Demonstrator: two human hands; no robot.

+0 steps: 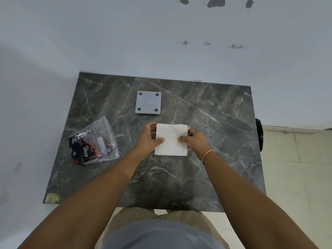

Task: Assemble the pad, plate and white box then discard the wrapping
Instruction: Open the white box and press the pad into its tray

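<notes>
A white square pad or wrapped packet (171,141) is held over the middle of the dark marble table (215,123). My left hand (149,137) grips its left edge, thumb on top. My right hand (194,141) grips its right edge the same way. Whether it touches the table I cannot tell. A grey square plate (148,102) with four dark round feet at its corners lies flat on the table just beyond the white piece, apart from both hands. No white box can be made out.
A clear plastic bag (93,141) with black and red printed contents lies at the table's left side. A white wall runs behind and to the left. A black bag (259,133) hangs off the table's right edge above the tiled floor.
</notes>
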